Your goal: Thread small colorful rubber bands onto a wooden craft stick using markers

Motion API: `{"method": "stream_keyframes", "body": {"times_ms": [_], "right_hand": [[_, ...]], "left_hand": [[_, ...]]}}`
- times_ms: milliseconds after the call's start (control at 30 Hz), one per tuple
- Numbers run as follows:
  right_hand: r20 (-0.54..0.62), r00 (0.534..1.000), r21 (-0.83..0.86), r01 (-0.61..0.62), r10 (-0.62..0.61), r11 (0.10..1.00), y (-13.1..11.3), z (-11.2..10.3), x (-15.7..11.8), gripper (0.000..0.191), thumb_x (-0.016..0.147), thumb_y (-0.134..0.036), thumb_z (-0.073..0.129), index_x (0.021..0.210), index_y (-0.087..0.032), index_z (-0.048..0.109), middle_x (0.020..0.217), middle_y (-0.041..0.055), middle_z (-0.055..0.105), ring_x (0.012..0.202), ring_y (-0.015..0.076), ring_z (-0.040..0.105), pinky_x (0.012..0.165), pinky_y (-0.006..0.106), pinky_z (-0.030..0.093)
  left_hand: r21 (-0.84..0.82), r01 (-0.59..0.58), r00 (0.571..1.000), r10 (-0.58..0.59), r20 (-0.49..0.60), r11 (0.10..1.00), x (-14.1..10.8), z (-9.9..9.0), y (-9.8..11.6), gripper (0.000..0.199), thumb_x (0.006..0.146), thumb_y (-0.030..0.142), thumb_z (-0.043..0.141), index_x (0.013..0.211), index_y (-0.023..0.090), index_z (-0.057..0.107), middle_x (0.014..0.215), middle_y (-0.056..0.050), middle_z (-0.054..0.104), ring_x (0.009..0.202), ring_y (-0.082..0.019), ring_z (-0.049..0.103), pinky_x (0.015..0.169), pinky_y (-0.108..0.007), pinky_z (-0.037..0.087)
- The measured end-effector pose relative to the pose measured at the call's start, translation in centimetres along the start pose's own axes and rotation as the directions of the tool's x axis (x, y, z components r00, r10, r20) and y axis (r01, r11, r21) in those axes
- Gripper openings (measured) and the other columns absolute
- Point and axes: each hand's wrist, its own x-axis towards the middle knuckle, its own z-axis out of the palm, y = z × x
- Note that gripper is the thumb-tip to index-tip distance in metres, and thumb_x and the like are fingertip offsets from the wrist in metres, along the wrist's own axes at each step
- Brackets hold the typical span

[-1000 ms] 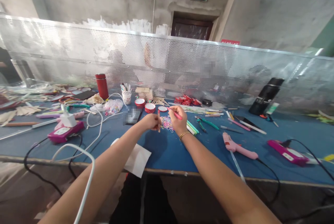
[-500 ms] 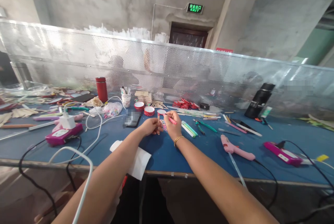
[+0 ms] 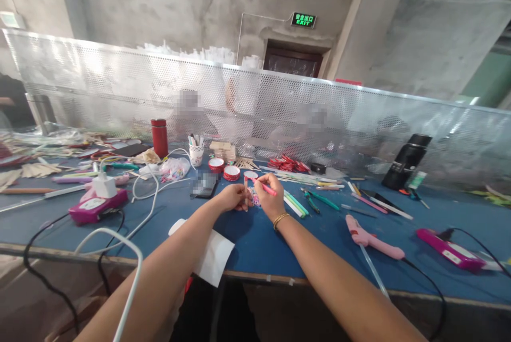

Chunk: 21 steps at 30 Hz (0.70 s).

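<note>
My left hand is closed around a thin pale stick, held upright between the fingers; it looks like a wooden craft stick. Close beside it, my right hand grips a pink marker, its tip pointing towards the stick's upper part. Whether the tip touches the stick I cannot tell. Small colourful pieces lie between the hands, partly hidden by the right one. Just beyond are round red-rimmed tins with white tops and a similar white disc.
A phone and white paper lie left. To the right are green and white sticks, pliers, a pink glue gun and a black flask. A white cable loops by my left arm. A perforated metal screen stands behind.
The view has shifted slightly, so the table's things sit a little further right and lower. Both hands keep their hold on the stick and marker; more of the stick now shows.
</note>
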Motion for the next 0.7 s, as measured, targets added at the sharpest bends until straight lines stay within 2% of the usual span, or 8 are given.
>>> {"method": "stream_keyframes", "body": {"times_ms": [233, 533, 700], "right_hand": [[0.038, 0.999, -0.02, 0.024, -0.023, 1.0, -0.67, -0.18, -0.07, 0.014, 0.081, -0.028, 0.055, 0.07, -0.022, 0.052, 0.066, -0.002, 0.057, 0.062, 0.0142, 0.054, 0.063, 0.026, 0.044], [0.075, 0.996, -0.057, 0.046, -0.042, 0.997, -0.71, 0.08, -0.25, 0.011, 0.082, -0.027, 0.055, 0.073, -0.022, 0.055, 0.069, -0.0015, 0.059, 0.067, 0.0155, 0.056, 0.067, 0.027, 0.045], [0.098, 0.994, -0.086, 0.062, -0.053, 0.994, -0.52, 0.2, -0.28, 0.008, 0.082, -0.026, 0.055, 0.075, -0.022, 0.056, 0.071, -0.001, 0.061, 0.07, 0.0161, 0.057, 0.068, 0.027, 0.045]], "left_hand": [[-0.016, 0.021, 1.0, -0.021, 0.009, 1.0, 0.2, 0.02, -0.21, 0.014, 0.085, 0.027, 0.059, 0.079, 0.016, 0.054, 0.065, -0.001, 0.069, 0.046, -0.008, 0.062, 0.044, -0.014, 0.04], [-0.028, 0.013, 1.0, -0.013, 0.013, 1.0, 0.02, -0.05, -0.21, 0.016, 0.084, 0.03, 0.063, 0.088, 0.015, 0.058, 0.067, -0.002, 0.07, 0.048, -0.009, 0.062, 0.046, -0.016, 0.043], [-0.034, -0.006, 1.0, 0.006, 0.009, 0.999, 0.01, -0.02, -0.28, 0.02, 0.081, 0.033, 0.066, 0.084, 0.014, 0.058, 0.068, -0.003, 0.07, 0.047, -0.009, 0.062, 0.047, -0.018, 0.043]]}}
